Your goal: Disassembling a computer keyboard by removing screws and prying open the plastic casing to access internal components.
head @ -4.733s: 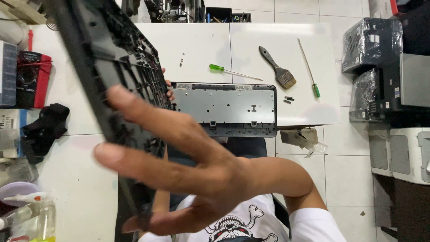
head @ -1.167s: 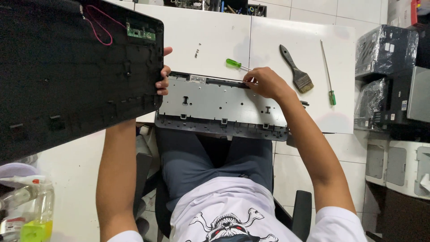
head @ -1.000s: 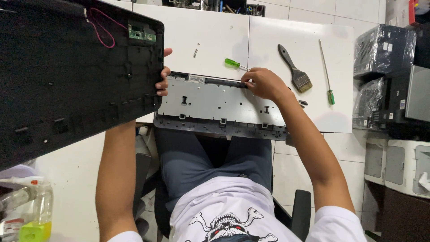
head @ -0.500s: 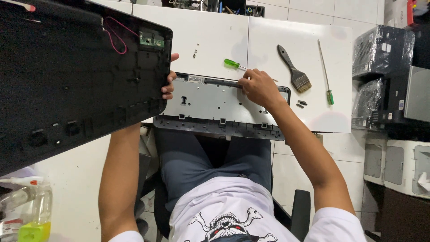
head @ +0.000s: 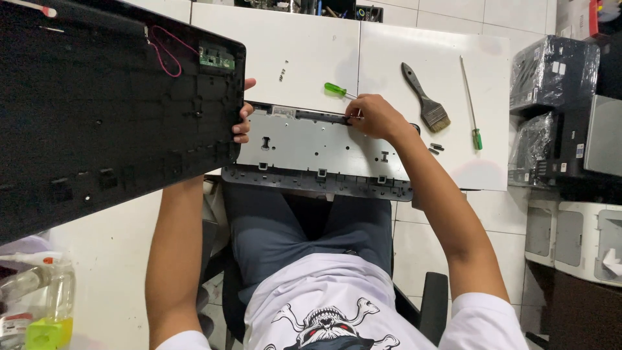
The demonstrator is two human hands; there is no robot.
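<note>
The left hand (head: 243, 123) has its grip closed on the right edge of a large black plastic cover panel (head: 110, 116), fingertips curled over the rim and the thumb showing above it; most of the hand is hidden behind the panel. The panel is held up and tilted, its ribbed inner face toward the camera, with a small green circuit board (head: 216, 57) near its top right corner and a loop of red wire (head: 167, 53) just beside that.

The right hand (head: 376, 116) rests on the far edge of a grey metal keyboard plate (head: 317, 146), fingers pinched together on something small at that edge; what it pinches is too small to tell. The plate lies flat on the near edge of the white surface (head: 304, 45), over the person's lap, framed by a dark plastic rim with clips along its near side.

Just beyond the right hand lies a short screwdriver with a green handle (head: 335, 89), its tip pointing toward the fingers. Further right lie a paintbrush with a dark handle (head: 424, 97) and a long thin screwdriver with a green grip end (head: 471, 104), and between them and the plate a few small dark screws (head: 435, 149). More small screws (head: 283, 70) lie on the surface above the plate.

At the right stand printers wrapped in plastic (head: 551, 71). At bottom left is a clear bottle with yellow-green liquid (head: 48, 311)
</note>
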